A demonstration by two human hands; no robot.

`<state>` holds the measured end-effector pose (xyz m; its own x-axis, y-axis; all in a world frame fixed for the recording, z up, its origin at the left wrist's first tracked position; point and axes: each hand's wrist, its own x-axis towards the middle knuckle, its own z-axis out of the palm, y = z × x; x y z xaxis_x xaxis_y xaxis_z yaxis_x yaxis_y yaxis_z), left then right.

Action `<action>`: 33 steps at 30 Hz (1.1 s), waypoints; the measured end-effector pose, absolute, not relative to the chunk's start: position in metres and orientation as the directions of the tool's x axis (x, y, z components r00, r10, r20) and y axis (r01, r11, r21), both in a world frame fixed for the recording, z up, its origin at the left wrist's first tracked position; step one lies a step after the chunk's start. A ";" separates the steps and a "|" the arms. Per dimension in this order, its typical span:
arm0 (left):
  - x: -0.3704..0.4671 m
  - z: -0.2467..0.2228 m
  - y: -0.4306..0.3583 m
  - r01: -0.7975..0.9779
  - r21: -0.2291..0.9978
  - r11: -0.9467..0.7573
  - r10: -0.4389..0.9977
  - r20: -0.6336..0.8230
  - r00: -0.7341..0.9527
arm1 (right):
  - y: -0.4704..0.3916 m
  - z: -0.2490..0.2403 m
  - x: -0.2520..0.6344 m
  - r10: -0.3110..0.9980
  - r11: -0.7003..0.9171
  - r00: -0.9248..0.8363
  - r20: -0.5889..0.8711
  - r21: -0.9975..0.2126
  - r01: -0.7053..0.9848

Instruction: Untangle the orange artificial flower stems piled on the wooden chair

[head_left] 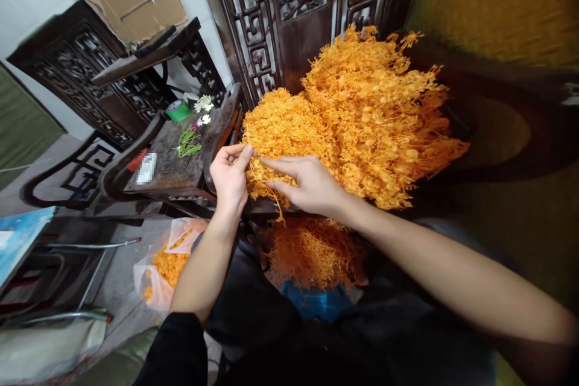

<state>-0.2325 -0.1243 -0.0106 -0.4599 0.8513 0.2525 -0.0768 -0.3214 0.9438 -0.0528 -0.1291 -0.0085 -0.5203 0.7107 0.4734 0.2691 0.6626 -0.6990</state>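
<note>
A large heap of orange, stringy plastic-like flower sprigs (371,114) lies against a carved dark wooden backrest. At its lower left edge, my left hand (230,175) is pinched, thumb against forefinger, on something too small to make out. My right hand (307,181) is just to the right of it, over the heap, with its fingers stretched out and apart; a thin orange sprig (279,208) hangs beneath its fingertips. Below the hands, between the legs, more orange strands (316,253) fill a blue container (316,301).
On a dark wooden side table (167,178) at the left are green tape (178,110), white flowers (203,104) and green stems (188,142). A clear bag with orange pieces (169,262) stands on the floor. Folding metal-framed furniture (93,277) is at the far left.
</note>
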 end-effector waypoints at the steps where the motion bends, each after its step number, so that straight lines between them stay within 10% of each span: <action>1: -0.229 -0.012 -0.124 -0.094 0.938 -0.333 0.843 0.252 -0.476 | -0.134 -0.011 -0.059 0.708 0.673 -0.516 0.482 -0.684 0.283; 9: -0.213 0.000 -0.140 -0.370 0.919 -0.138 0.968 0.046 -0.248 | -0.117 -0.020 -0.066 0.743 0.669 -0.300 0.599 -0.636 0.385; 17: -0.217 -0.013 -0.139 -0.175 0.984 0.029 0.997 -0.041 -0.064 | -0.101 -0.016 -0.062 0.837 0.547 -0.192 0.513 -0.772 0.323; 28: -0.234 0.014 -0.145 -0.200 0.927 0.318 0.939 -0.279 0.201 | -0.081 -0.021 -0.044 0.764 0.541 -0.190 0.617 -0.451 0.710; 33: -0.242 0.011 -0.148 -0.304 0.897 0.320 0.924 -0.224 0.309 | -0.050 -0.019 -0.018 0.824 0.401 0.044 0.565 -0.637 0.658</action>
<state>-0.2421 -0.1485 0.0112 0.3094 0.9241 -0.2243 -0.3044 0.3197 0.8973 -0.0178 -0.0505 -0.0186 0.0439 0.8243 0.5645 0.6582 0.4012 -0.6370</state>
